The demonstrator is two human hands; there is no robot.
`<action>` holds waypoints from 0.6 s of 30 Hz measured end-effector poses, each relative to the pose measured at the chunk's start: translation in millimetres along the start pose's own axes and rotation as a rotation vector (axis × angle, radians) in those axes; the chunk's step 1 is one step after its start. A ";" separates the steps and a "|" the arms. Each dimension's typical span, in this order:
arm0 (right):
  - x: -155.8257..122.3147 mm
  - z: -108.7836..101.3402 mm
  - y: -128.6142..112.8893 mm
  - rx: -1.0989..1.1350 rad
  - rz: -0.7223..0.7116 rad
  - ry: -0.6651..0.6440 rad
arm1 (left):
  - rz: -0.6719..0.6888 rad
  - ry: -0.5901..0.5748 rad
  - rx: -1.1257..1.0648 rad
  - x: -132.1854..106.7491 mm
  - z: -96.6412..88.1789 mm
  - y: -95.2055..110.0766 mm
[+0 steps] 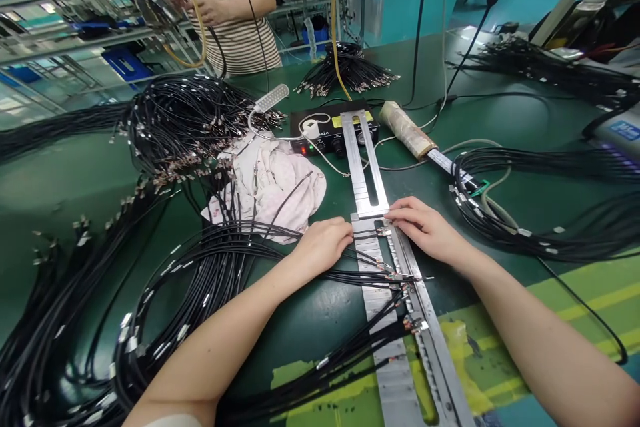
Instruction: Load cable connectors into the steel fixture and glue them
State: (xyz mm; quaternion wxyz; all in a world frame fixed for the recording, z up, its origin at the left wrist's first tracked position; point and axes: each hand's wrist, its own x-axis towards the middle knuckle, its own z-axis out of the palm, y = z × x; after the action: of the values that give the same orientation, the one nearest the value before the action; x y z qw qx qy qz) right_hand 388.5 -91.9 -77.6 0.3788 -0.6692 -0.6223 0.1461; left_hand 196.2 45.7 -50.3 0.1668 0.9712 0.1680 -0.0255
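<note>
A metal fixture (377, 307) with a slotted rail runs away from me along the table. Several black cables (345, 277) lie across it, their small metal connectors (415, 325) set along the rail. My left hand (325, 243) is at the fixture's left edge, its fingers curled around a black cable whose end reaches the upper part of the rail. On the other side, my right hand (425, 227) has its fingertips together at the rail's top end, touching the metal; anything between them is hidden. A slotted metal plate (354, 167) lies just beyond, its far end against a black control box (325, 137).
Bundles of black cables (185, 113) cover the left side, beside a crumpled pale cloth (280, 180). To the right lie a tape-wrapped tool handle (407, 130) and coiled cables (530, 233). Cords hang over the table's far side, where a person in a striped shirt (235, 27) stands.
</note>
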 end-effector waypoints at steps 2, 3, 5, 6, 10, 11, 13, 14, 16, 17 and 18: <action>-0.1 0.3 -0.3 -0.008 -0.005 -0.003 | -0.002 -0.005 0.011 -0.1 1.3 0.4; -0.2 0.6 -0.5 -0.012 -0.007 -0.006 | -0.001 -0.006 0.015 -0.3 1.4 0.5; -0.4 0.9 -1.0 -0.026 -0.008 -0.014 | 0.002 -0.005 0.037 -0.6 1.2 0.4; -0.5 0.9 -1.3 -0.036 -0.007 -0.019 | 0.003 -0.005 0.052 -0.6 1.2 0.3; -1.3 0.9 -3.2 -0.081 -0.024 -0.040 | 0.011 -0.013 0.102 0.3 2.4 1.5; -1.6 1.1 -3.8 -0.093 -0.038 -0.046 | 0.012 -0.014 0.106 0.4 2.6 2.3; -2.3 2.1 -5.2 -0.124 -0.069 -0.065 | 0.011 -0.013 0.119 0.2 2.7 4.4; -2.7 2.8 -6.1 -0.142 -0.085 -0.078 | 0.013 -0.013 0.130 -0.1 2.9 5.4; -3.7 4.4 -8.5 -0.184 -0.117 -0.100 | 0.027 -0.008 0.164 -0.5 4.3 7.0; -4.3 5.2 -10.1 -0.212 -0.134 -0.112 | 0.037 -0.002 0.184 -0.5 5.7 7.4; -4.9 5.9 -12.0 -0.246 -0.147 -0.130 | 0.046 0.007 0.201 -0.2 7.5 7.4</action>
State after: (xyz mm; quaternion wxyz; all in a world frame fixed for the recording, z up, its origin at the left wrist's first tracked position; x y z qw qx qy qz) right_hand 375.0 -95.4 -74.6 0.2626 -0.6523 -0.7061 0.0836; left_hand 198.6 36.6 -55.0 0.0685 0.9868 0.1428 -0.0350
